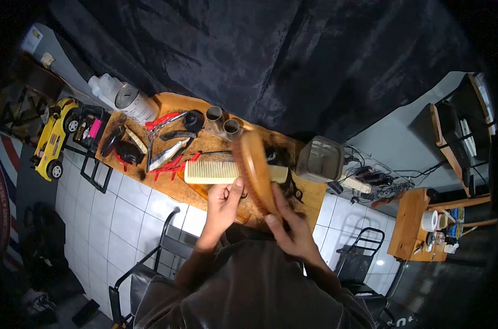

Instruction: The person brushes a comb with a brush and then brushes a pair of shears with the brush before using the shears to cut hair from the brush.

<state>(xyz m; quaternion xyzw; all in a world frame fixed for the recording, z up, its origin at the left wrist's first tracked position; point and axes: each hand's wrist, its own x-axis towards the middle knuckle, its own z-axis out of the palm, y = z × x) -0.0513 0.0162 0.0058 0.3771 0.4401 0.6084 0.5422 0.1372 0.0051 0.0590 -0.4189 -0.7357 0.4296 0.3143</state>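
Above the wooden table, my left hand (224,205) pinches a cream-coloured comb (211,171) by its lower edge, with the teeth facing up. My right hand (293,227) grips the lower end of a brown wooden brush (255,164). The brush stands nearly upright in front of the comb and hides part of it. Its bristles face left, toward my left hand. The comb's right end (279,174) shows beyond the brush.
On the wooden table (309,193) lie scissors, clips and a silver clipper (168,154). Two metal cups (231,128), a clear container (320,159) and a white bottle (136,103) stand along the back. Chairs stand on both sides below.
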